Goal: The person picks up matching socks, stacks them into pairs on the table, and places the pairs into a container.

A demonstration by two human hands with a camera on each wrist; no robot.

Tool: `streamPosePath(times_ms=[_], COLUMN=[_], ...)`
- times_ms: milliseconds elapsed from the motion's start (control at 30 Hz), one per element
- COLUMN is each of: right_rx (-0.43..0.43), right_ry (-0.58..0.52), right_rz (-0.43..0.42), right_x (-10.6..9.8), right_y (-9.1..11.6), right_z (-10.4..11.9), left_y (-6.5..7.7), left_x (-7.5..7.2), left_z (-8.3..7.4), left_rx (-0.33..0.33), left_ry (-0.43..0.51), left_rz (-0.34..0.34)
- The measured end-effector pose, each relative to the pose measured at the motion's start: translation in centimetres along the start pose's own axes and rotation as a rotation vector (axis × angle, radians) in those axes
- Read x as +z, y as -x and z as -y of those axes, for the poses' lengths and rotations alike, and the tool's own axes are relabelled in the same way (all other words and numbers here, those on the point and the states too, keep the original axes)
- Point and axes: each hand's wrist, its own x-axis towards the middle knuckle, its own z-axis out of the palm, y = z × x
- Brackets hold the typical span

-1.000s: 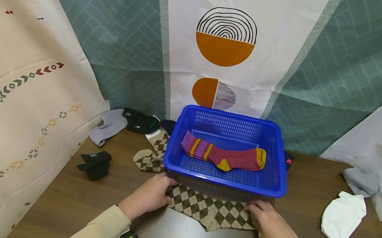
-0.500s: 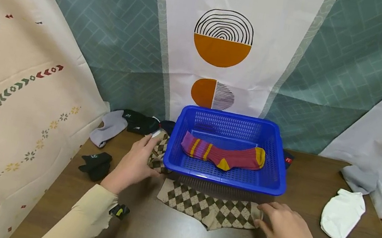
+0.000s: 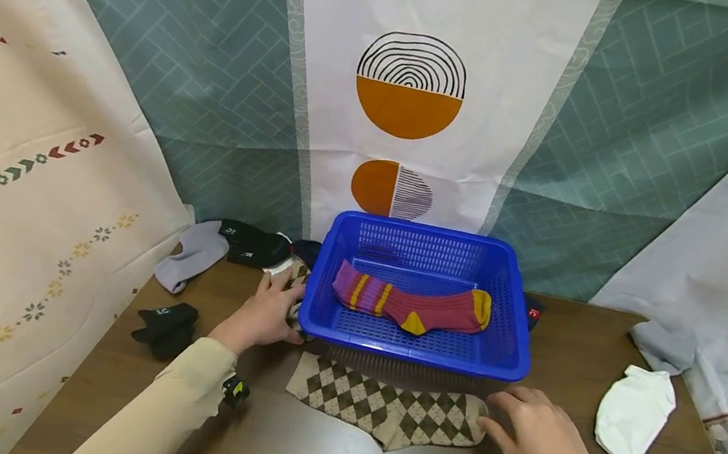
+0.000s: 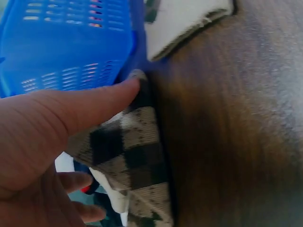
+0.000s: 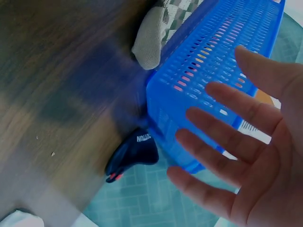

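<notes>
A beige argyle sock with dark diamonds lies flat in front of the blue basket. My right hand hovers by its right end; the fingers are spread and hold nothing in the right wrist view. On the basket's left, my left hand reaches over a second argyle sock. In the left wrist view, its straight thumb touches that sock, and the other fingers extend loosely beyond. Part of this sock is hidden by the hand and basket. Inside the basket lies a red, purple and yellow sock.
Grey and black socks lie at the back left, with a dark sock nearer. A white sock and a grey sock lie right. A dark sock sits beside the basket. Fabric hangs behind.
My left hand has left the front argyle sock's left end and moved to the one beside the basket. My right hand has drawn slightly right, off the front sock. The head view has tilted up.
</notes>
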Motion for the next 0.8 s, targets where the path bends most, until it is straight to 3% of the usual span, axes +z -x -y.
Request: streamPosePath(times_ms=[200, 300, 433, 567, 800], right_rx=[-0.042, -0.074, -0.13, -0.172, -0.25], right_ry=[-0.044, -0.059, -0.096, -0.119, -0.165], right_rz=[-0.011, -0.02, -0.028, -0.038, -0.123], right_x=[0.2, 0.0, -0.4, -0.8, -1.6], right_y=[-0.4, -0.6, -1.0, -1.2, -1.8], right_z=[0.5, 1.1, 2.0, 2.7, 3.3], left_y=[-0.1, -0.3, -0.2, 0.4, 1.7], left_x=[0.7, 0.9, 0.6, -0.8, -4.8], left_z=[0.3, 0.3, 0.8, 1.1, 0.3], left_rx=[0.043, 0.071, 0.043, 0.011, 0.038], left_ry=[-0.032, -0.036, 0.022, 0.11, 0.217], left_rz=[0.007, -0.034, -0.121, -0.23, -0.439])
